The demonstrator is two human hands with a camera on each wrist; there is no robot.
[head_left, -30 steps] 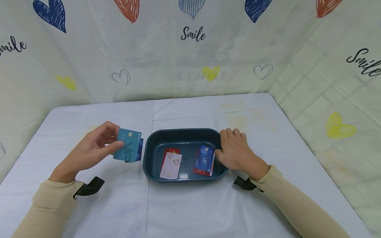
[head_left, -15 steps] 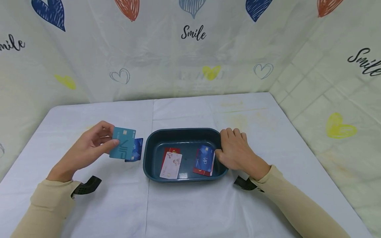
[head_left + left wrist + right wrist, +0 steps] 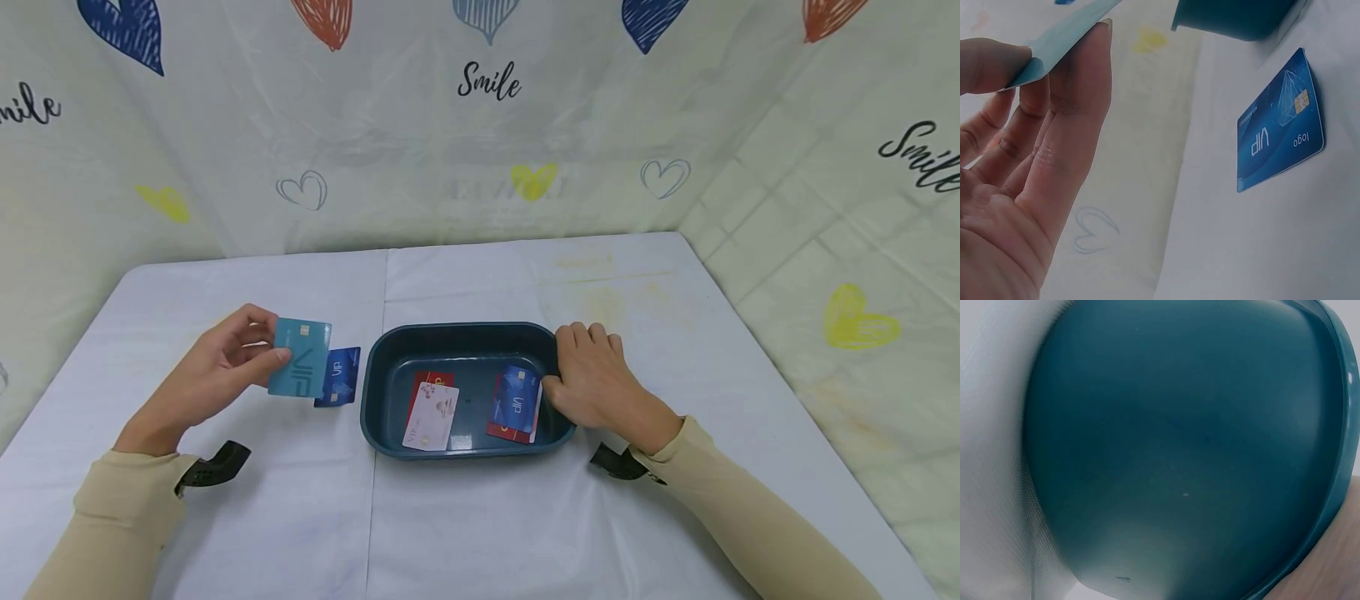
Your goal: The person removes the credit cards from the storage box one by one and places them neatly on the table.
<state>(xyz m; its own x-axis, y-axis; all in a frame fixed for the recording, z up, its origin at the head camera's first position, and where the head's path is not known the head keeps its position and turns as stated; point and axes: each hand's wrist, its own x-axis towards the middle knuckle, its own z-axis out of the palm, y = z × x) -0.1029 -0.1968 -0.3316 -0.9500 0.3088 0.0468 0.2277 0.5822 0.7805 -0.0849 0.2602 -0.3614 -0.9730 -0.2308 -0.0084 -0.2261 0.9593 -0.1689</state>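
My left hand pinches a teal VIP card between thumb and fingers, held up above the table left of the bin. In the left wrist view the teal card shows nearly edge-on. Just right of it and lower, a dark blue VIP card lies on the table, beside the bin's left end. My right hand grips the right end of the dark teal plastic bin, fingers over its rim. The right wrist view is filled by the bin's outer wall.
Inside the bin, a pinkish-white card overlaps a red card at the left. At the right, a blue VIP card lies over another red card and a pale one. A white cloth covers the table; a printed curtain hangs behind.
My left hand has moved left with the teal card, uncovering more of the blue card on the table. My right hand and the bin stay put.
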